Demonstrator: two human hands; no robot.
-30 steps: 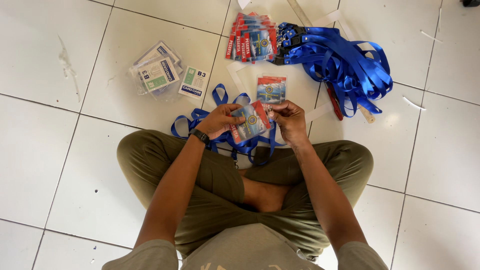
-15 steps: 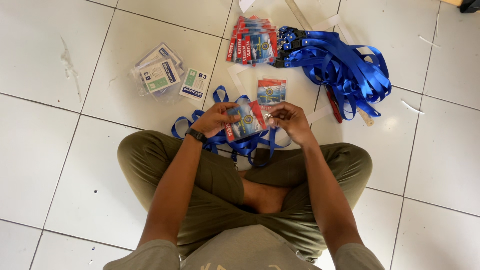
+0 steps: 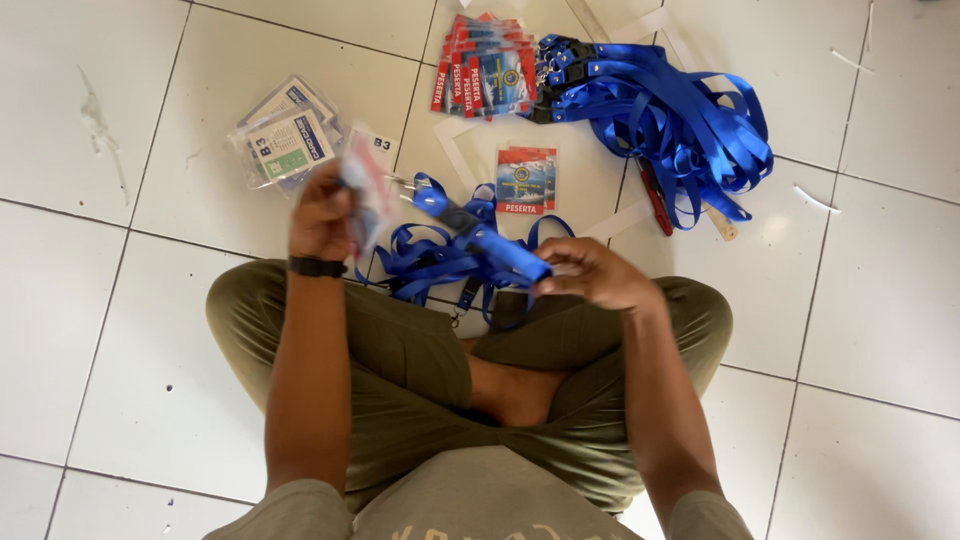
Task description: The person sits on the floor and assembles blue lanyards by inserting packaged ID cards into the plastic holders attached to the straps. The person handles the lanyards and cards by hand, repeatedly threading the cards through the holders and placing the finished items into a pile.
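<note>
Floor: white square tiles with dark joints; carries every loose item listed here.
Person: seated cross-legged on the floor, olive trousers, grey shirt, seen from above.
Lanyard heap: large tangle of blue straps with dark clips, upper right, well apart from both hands.
Lanyard in hand: blue strap stretched between the two hands, its loops bunched on the floor just in front of the knees.
Finished badge stack: fanned red-and-blue cards in clear sleeves, top centre, touching the left edge of the lanyard heap.
Sleeve packets: clear packets with white and green labels, upper left, just beyond the left hand.
Left hand: raised, closed around a badge card; dark watch on the wrist.
Right hand: closed, fingers pinching the end of the lanyard in hand, above the right knee.
Badge card: clear sleeve with red-and-blue print, blurred, gripped upright in the left hand; the strap runs from it toward the right hand.
Single badge: red-and-blue card lying flat on the floor, between the badge stack and the hands, touching neither.
Paper strips: thin white scraps scattered at right.
</note>
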